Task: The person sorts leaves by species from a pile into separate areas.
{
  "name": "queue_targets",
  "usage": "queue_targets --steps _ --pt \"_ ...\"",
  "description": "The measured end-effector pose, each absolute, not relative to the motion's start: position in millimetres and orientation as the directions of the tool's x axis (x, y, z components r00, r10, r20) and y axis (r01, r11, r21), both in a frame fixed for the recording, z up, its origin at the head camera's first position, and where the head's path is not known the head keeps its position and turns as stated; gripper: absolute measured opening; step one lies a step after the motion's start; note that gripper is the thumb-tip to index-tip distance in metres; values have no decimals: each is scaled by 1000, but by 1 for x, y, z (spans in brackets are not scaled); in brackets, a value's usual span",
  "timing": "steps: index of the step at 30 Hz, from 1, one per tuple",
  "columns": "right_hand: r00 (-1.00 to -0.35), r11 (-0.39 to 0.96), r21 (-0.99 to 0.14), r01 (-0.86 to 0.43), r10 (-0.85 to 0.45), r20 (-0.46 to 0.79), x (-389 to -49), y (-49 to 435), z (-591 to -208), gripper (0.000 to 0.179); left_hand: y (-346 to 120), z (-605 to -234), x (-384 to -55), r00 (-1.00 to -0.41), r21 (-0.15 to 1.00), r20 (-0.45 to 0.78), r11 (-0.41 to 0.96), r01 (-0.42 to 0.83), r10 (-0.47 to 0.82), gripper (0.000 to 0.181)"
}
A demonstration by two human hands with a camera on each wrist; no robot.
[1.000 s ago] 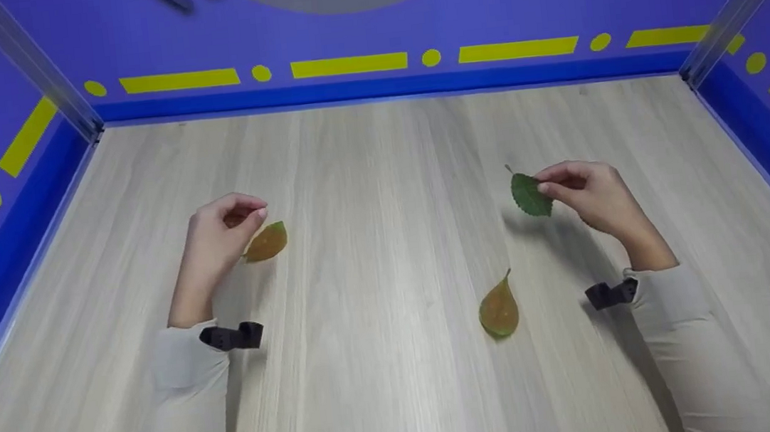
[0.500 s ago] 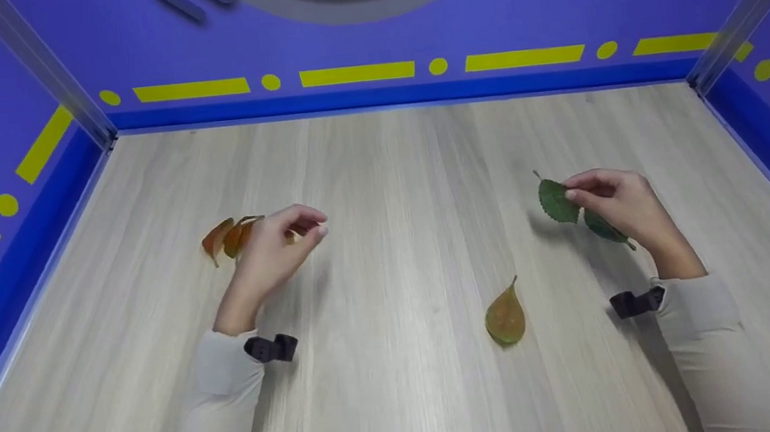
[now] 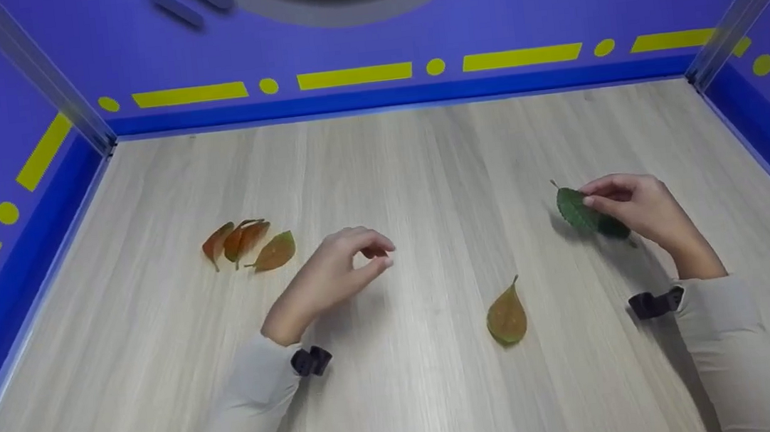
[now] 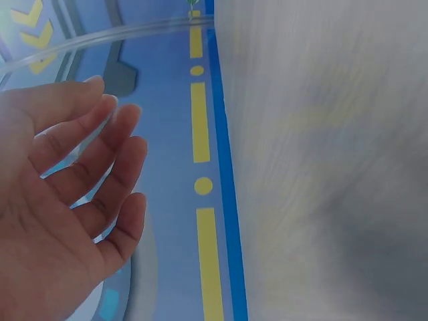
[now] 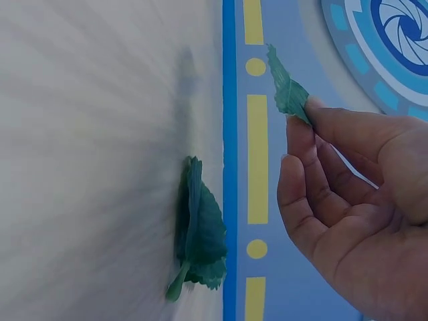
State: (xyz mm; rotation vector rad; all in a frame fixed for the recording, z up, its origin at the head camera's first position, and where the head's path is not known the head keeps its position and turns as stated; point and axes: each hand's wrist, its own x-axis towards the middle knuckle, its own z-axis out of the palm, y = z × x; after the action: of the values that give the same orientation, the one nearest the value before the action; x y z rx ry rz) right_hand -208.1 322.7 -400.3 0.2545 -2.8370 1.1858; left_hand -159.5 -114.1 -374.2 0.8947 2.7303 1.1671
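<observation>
Between thumb and fingertips my right hand [image 3: 648, 211] pinches a green serrated leaf [image 3: 575, 210], raised above the table. Beneath that hand lies more green foliage [image 3: 613, 226], partly hidden in the head view; the right wrist view shows it as a curled dark green leaf [image 5: 206, 234] on the table. My left hand [image 3: 335, 273] hovers over the table with loosely bent fingers and holds nothing. To its left lie several reddish-brown leaves, among them an orange-green leaf [image 3: 275, 252] and a darker overlapping leaf [image 3: 244, 240]. Between the hands rests a brownish pear-shaped leaf [image 3: 507, 316].
The wood-grain table [image 3: 380, 173] is bounded by a blue back wall [image 3: 353, 47] with yellow markings, and by side walls at left and right. A black wrist camera [image 3: 311, 361] sits on the left sleeve, another camera [image 3: 655, 303] on the right.
My left hand has moved right and nearer to me, away from the reddish leaves, uncovering them. My right hand has shifted slightly right with the green leaf still pinched.
</observation>
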Motion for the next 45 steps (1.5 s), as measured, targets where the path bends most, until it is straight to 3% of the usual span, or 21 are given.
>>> queue_targets --steps 9,15,28,45 --pt "-987 701 -695 -158 -125 98 -205 330 -402 30 -89 -378 -158 -752 612 178 527 590 634 15" --pt "-990 717 -682 -143 -118 83 -202 336 -403 33 -72 -378 -153 -700 573 100 534 621 707 22" --pt "-993 707 -700 -105 -107 41 -199 346 -406 35 -45 -387 -141 -658 535 24 547 644 752 23" --pt "-996 773 -633 -43 -79 -29 -201 350 -412 33 -22 -400 -135 -609 518 4 519 680 793 29"
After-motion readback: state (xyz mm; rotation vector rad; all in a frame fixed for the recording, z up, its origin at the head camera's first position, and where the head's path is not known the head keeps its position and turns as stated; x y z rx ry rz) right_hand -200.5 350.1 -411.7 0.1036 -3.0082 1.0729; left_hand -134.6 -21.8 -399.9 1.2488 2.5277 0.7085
